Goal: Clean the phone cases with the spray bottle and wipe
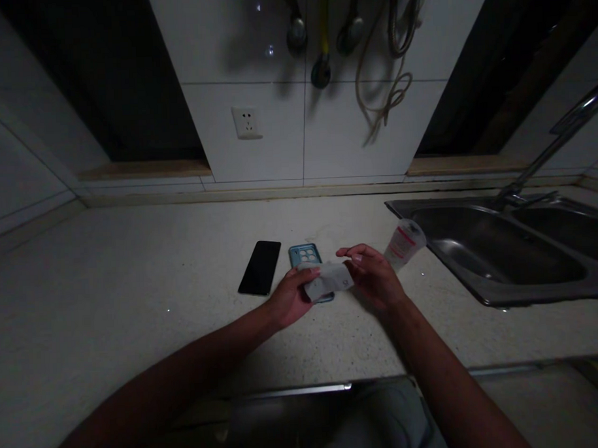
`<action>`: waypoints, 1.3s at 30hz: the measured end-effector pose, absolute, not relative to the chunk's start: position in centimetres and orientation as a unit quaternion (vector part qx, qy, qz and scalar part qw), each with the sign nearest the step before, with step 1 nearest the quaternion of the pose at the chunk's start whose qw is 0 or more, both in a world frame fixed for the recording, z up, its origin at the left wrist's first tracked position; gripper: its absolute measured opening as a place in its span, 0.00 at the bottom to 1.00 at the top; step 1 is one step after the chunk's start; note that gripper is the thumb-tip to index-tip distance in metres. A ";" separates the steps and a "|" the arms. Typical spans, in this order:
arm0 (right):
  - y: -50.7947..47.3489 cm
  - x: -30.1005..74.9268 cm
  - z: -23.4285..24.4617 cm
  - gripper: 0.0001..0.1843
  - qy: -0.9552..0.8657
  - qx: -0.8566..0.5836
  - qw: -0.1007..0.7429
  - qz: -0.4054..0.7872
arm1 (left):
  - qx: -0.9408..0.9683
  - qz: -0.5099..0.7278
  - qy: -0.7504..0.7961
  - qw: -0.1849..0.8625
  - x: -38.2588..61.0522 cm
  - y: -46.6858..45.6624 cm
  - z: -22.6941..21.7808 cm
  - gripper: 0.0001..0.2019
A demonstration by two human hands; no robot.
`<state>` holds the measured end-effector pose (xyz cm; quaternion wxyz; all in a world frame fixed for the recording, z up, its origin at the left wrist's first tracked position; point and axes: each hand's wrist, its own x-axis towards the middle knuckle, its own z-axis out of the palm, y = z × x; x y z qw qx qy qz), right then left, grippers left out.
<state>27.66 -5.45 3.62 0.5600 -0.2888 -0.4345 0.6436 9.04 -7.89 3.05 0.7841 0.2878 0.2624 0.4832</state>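
Note:
My left hand (292, 296) is closed around a small white packet (329, 280), thumb on top near its left end. The packet looks flat and paper-like, with faint small marks at its right end. My right hand (377, 277) is at that right end, index finger stretched out and the other fingers partly bent; whether it touches the packet is hard to see. Beneath the packet lies a blue phone case (306, 252) with round camera holes, partly covered. To its left a black phone (261, 268) lies flat, dark screen up.
A translucent plastic cup (405, 242) with red print stands just beyond my right hand. Farther right is a double steel sink (458, 290) with a tap (546, 150). The pale countertop (134, 275) meets a tiled wall with a socket (247, 123), pipes and hanging hoses.

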 end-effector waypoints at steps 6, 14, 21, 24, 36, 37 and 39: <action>-5.1 27.8 3.8 0.11 -0.453 -0.325 0.583 0.591 | 0.274 0.457 0.278 0.800 8.8 -7.7 3.0 0.16; -6.8 27.7 2.5 0.09 -0.527 -0.466 0.655 0.274 | 0.243 0.400 0.242 0.850 8.5 -7.1 3.0 0.17; -7.8 30.3 1.7 0.15 -0.387 -0.507 0.768 0.060 | 0.185 0.393 0.223 0.873 8.1 -6.8 3.0 0.22; -6.9 32.1 1.9 0.24 -0.362 -0.534 0.763 0.028 | 0.169 0.387 0.211 0.882 8.2 -6.9 3.2 0.24; -4.4 33.4 0.3 0.23 -0.378 -0.545 0.673 0.326 | 0.149 0.442 0.262 0.845 8.3 -7.1 3.8 0.08; -4.6 33.1 0.6 0.23 -0.359 -0.510 0.685 0.376 | 0.149 0.445 0.264 0.843 8.4 -7.1 3.8 0.07; -5.0 32.3 1.1 0.22 -0.346 -0.441 0.688 0.461 | 0.159 0.453 0.265 0.836 8.5 -7.1 3.7 0.05</action>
